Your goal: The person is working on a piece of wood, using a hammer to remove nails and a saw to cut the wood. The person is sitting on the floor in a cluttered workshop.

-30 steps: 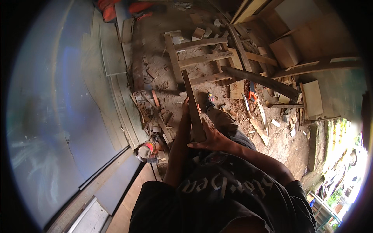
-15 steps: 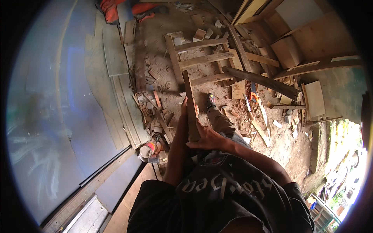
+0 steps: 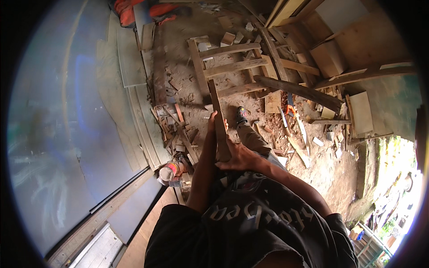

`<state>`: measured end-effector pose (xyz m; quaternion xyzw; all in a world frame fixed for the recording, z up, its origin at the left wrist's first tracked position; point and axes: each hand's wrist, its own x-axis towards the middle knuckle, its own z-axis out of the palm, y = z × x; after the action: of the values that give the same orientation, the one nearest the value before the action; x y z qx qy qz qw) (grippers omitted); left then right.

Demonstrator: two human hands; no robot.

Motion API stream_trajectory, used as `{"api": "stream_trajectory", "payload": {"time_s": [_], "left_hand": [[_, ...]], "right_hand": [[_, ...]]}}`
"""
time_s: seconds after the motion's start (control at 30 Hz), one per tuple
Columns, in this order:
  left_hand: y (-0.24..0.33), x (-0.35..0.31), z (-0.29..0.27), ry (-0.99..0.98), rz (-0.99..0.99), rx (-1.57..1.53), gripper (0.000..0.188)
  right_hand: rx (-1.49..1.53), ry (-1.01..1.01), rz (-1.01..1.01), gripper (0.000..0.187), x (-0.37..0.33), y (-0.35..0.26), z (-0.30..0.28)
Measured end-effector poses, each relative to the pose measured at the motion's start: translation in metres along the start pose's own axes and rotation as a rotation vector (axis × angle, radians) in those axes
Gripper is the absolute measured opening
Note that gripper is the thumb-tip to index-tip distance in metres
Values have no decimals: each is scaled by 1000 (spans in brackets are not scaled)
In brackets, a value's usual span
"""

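Both hands grip one long wooden board [image 3: 219, 123]. It stands a bit more upright than a second ago. Left hand [image 3: 213, 121] is wrapped near its middle, right hand [image 3: 239, 157] clenched at the low end, above the dirt floor [image 3: 192, 27].

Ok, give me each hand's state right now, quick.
Left hand: closed around the upper part of the wooden plank.
Right hand: gripping the same plank at its lower end.
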<state>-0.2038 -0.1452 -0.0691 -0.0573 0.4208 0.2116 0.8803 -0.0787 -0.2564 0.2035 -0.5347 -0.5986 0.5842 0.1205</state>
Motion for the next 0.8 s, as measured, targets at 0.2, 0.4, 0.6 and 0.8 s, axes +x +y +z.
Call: {"api": "stream_trajectory", "payload": {"time_s": [0.2,0.4,0.6,0.8], "left_hand": [[-13,26,2,-42,143,76,66],[-24,34,23,145,284,105,50],[-18,27,33,135,235,89,49],[-21,49,25,96,252,51,56]], "right_hand": [[152,61,-170,97,-10,13,-11],[373,10,-137,105,-22,25,-29],[386,7,-85,98,-24,32,-40],[372,94,-146,95,-24,33,-42]]}}
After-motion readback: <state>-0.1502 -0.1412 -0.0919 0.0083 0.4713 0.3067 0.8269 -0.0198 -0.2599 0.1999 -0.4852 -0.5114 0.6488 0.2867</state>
